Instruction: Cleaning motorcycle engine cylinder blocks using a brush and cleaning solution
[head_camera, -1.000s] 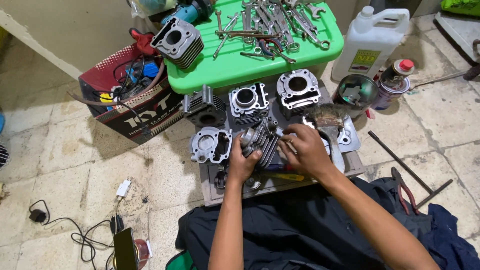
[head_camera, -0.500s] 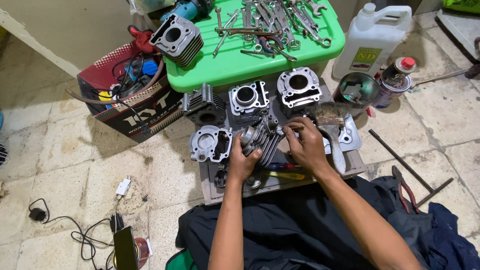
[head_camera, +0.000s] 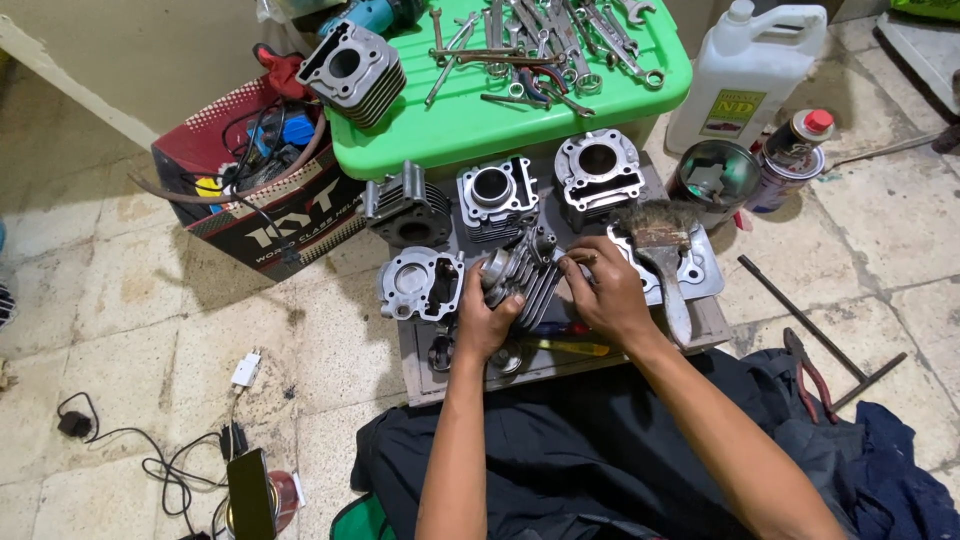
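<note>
A finned metal engine cylinder (head_camera: 525, 275) lies tilted on its side over a low wooden board (head_camera: 425, 375). My left hand (head_camera: 482, 322) grips its lower left end. My right hand (head_camera: 607, 292) rests on its right side, fingers pinched at the top fins near a stud. Under the hands lie a yellow-handled tool (head_camera: 570, 346) and small metal parts.
Several more cylinders (head_camera: 495, 198) and a cylinder head (head_camera: 420, 283) stand around. A paintbrush (head_camera: 665, 255) lies to the right. Behind are a green lid (head_camera: 470, 120) with wrenches, a white jug (head_camera: 745, 70), cans, a box of cables (head_camera: 255, 190); pliers (head_camera: 805, 370) and a T-bar on the floor.
The hands have shifted slightly on the cylinder, turning it a little; my right hand's fingers have moved up toward the top fins. Everything else stays put.
</note>
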